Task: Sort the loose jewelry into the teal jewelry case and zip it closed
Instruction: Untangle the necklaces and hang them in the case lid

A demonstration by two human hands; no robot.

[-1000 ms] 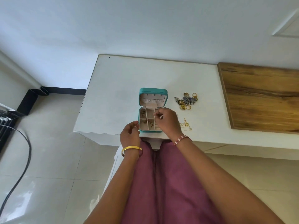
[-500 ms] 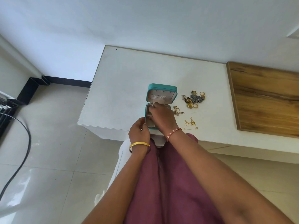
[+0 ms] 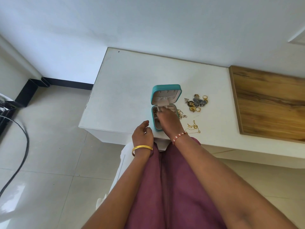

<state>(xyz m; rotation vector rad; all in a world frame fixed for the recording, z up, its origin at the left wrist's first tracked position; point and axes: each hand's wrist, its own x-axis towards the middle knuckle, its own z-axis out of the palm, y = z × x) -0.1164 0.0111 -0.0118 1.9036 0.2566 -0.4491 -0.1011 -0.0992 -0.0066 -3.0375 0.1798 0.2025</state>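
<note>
Inside open teal case (image 3: pixel 166 90), right hand (image 3: pixel 168 120) fingers hidden (grip unclear), left hand (image 3: pixel 142 133) relaxed

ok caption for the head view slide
Right hand reaches into open teal jewelry case; loose gold jewelry waits beside it.

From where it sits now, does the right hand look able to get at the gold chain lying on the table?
Probably yes. The gold chain lies in the open on the white table, just right of the right hand, which is reaching into the teal case. Nothing lies between them.
</note>
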